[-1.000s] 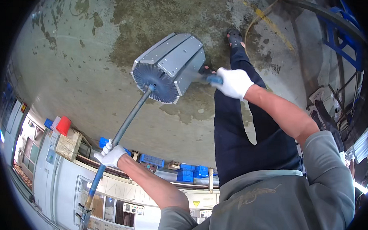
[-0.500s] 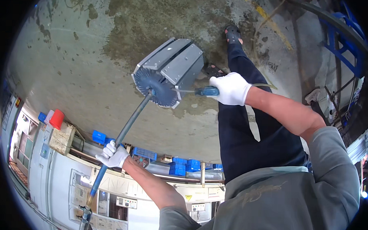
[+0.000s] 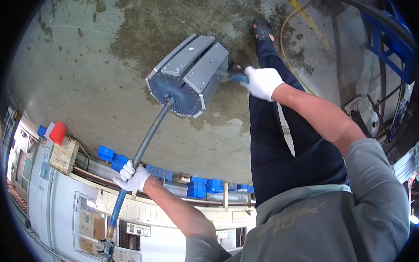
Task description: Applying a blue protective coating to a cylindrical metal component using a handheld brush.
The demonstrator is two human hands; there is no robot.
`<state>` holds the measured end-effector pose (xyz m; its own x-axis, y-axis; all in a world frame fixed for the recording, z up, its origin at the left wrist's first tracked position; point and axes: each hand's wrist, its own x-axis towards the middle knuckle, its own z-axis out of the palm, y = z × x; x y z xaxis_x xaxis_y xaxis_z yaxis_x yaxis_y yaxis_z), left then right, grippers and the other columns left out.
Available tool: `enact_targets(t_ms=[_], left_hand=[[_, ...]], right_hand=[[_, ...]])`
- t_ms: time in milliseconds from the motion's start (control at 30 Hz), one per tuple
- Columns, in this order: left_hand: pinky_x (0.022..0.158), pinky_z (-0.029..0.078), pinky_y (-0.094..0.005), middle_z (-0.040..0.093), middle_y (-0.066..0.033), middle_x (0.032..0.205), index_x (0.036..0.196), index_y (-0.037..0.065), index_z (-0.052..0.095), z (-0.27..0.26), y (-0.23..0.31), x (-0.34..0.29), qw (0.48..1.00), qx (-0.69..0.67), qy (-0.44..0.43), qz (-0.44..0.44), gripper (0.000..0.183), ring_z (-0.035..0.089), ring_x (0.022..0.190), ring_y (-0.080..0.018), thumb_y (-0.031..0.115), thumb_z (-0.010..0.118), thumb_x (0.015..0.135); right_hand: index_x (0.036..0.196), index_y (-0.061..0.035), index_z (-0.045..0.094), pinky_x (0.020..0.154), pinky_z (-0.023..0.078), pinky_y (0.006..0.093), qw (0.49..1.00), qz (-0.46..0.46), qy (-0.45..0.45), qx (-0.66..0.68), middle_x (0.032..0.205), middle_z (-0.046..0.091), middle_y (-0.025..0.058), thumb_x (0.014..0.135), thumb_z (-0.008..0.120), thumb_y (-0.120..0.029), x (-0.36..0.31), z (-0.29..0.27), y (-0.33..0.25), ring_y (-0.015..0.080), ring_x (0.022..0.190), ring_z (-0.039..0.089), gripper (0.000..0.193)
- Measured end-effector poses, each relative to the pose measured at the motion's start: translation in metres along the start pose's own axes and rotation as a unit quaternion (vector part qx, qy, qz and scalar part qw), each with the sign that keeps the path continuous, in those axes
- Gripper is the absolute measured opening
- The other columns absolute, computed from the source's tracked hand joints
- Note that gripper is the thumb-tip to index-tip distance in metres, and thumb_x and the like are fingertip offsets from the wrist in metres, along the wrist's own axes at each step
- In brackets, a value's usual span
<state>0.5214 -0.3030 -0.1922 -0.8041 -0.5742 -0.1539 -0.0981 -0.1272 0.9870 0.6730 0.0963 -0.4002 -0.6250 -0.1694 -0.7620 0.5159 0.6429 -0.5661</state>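
Observation:
My left hand (image 3: 133, 177), in a white glove, is wrapped round a long metal rod (image 3: 150, 136) that slants up and right. At the rod's far end sits a drum (image 3: 178, 61) of grey metal slats set around a toothed dark disc (image 3: 176, 94). My right hand (image 3: 265, 83), also gloved in white, is closed round the blue handle of a screwdriver (image 3: 239, 78). Its shank is smeared by motion and points at the drum's right side; whether it touches the slats I cannot tell.
Damp concrete floor (image 3: 82, 80) lies under the drum. A thin hose (image 3: 283, 39) runs beyond my leg. Blue bins (image 3: 197, 188) and a red bucket (image 3: 58, 133) stand along the lower left by white machines. A blue metal frame (image 3: 383, 54) is at far right.
My right hand has moved up and slightly left with the screwdriver, from beside the disc to along the slats. The drum has shifted slightly up and left in view. My left hand still grips the rod.

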Motion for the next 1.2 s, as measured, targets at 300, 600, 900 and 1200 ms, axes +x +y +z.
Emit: enact_targets(t_ms=[300,600,900,1200], left_hand=[[0.048,0.028,-0.0298,0.017,0.0048,0.046,0.054,0.021,0.018,0.013,-0.006,0.0,1.0,0.017,0.02,0.014,0.051,0.019,0.041,-0.0121,0.028,0.051,0.093],[0.048,0.031,-0.0306,0.016,0.0044,0.046,0.053,0.022,0.016,0.01,-0.006,0.004,0.999,0.026,0.022,0.038,0.053,0.019,0.04,-0.0122,0.026,0.054,0.091],[0.048,0.032,-0.0305,0.013,0.0046,0.047,0.056,0.022,0.015,0.008,-0.006,0.004,1.0,0.007,0.011,0.023,0.051,0.018,0.04,-0.0121,0.023,0.055,0.089],[0.048,0.029,-0.0299,0.018,0.0042,0.046,0.055,0.02,0.018,0.017,-0.011,-0.004,0.998,0.026,0.037,0.038,0.051,0.022,0.041,-0.0125,0.025,0.051,0.093]], right_hand=[[0.098,0.0001,0.058,0.073,0.051,0.0475,0.995,0.097,0.024,0.016,0.088,0.068,0.0213,0.091,0.056,-0.033,0.046,0.043,0.06,0.039,0.086,0.067,0.033],[0.095,0.0002,0.056,0.07,0.051,0.0464,0.993,0.102,0.057,0.023,0.086,0.068,0.0214,0.089,0.061,-0.029,0.06,0.066,0.07,0.0391,0.083,0.066,0.031],[0.097,-0.0018,0.057,0.07,0.051,0.0471,0.997,0.063,0.046,0.028,0.085,0.068,0.0197,0.091,0.058,-0.034,0.05,0.059,0.045,0.0379,0.083,0.067,0.032],[0.091,-0.0059,0.055,0.063,0.051,0.0468,0.996,0.035,0.076,0.037,0.072,0.065,0.0151,0.09,0.057,-0.033,0.02,0.042,0.024,0.0366,0.07,0.066,0.027]])
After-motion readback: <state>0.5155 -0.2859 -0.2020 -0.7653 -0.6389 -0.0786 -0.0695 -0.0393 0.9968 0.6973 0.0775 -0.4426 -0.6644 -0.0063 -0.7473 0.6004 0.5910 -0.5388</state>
